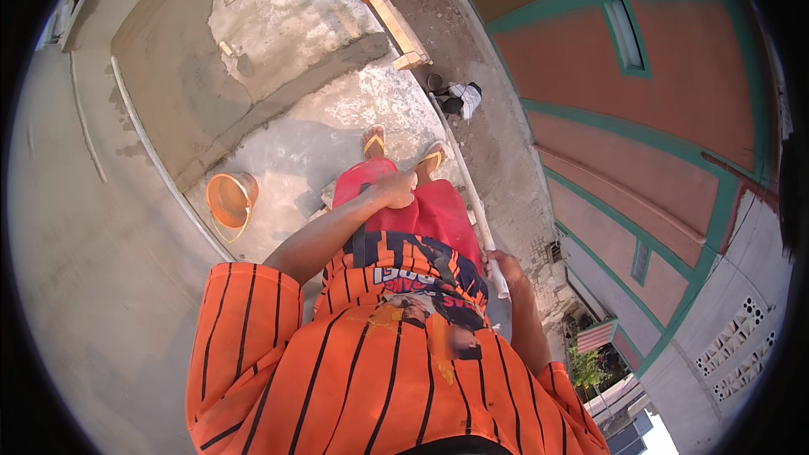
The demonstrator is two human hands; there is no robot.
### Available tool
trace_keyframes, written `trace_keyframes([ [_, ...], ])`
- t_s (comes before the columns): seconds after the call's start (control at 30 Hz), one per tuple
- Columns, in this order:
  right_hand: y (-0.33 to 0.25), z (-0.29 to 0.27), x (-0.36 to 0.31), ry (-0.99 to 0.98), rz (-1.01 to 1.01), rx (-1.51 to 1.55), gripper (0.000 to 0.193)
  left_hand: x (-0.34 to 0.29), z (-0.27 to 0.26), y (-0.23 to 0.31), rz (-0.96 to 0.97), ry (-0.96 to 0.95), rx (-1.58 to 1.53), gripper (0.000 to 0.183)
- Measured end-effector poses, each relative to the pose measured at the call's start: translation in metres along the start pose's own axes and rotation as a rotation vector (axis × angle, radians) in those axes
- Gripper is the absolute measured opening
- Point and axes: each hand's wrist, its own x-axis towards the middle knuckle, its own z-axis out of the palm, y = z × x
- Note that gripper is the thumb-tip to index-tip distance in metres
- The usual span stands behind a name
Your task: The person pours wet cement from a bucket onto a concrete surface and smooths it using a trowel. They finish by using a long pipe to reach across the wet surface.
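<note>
My right hand (512,270) is closed around a long whitish pole (472,194) near its near end; the pole slants away along the edge of the concrete slab (392,105). My left hand (395,190) is curled closed over the knees of my red trousers (442,215), and what it holds, if anything, is hidden. My feet, in yellow-strapped flip-flops (375,145), stand on the slab. An orange bucket (232,200) with a thin handle sits to the left of my legs.
Smoothed wet-looking mortar (168,59) covers the slab's far left. A wooden frame (388,18) lies at its far right edge. Beyond the right edge are a dark container (434,82), a black-and-white bundle (463,99) and a red-brown wall (624,126) with green bands.
</note>
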Motion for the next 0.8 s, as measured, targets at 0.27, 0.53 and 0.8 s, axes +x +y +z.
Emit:
trace_keyframes([
  [0.27,-0.019,-0.049,0.04,0.046,0.028,-0.159,0.019,0.031,0.095,-0.107,-0.338,-0.04,-0.044,0.061],
  [0.53,-0.048,-0.077,0.143,0.022,0.042,-0.023,0.012,0.021,0.088,-0.024,-0.651,-0.134,0.102,0.075],
  [0.8,-0.082,-0.09,0.264,0.035,0.024,0.086,0.014,0.065,0.11,-0.042,-0.804,-0.197,0.25,0.112],
])
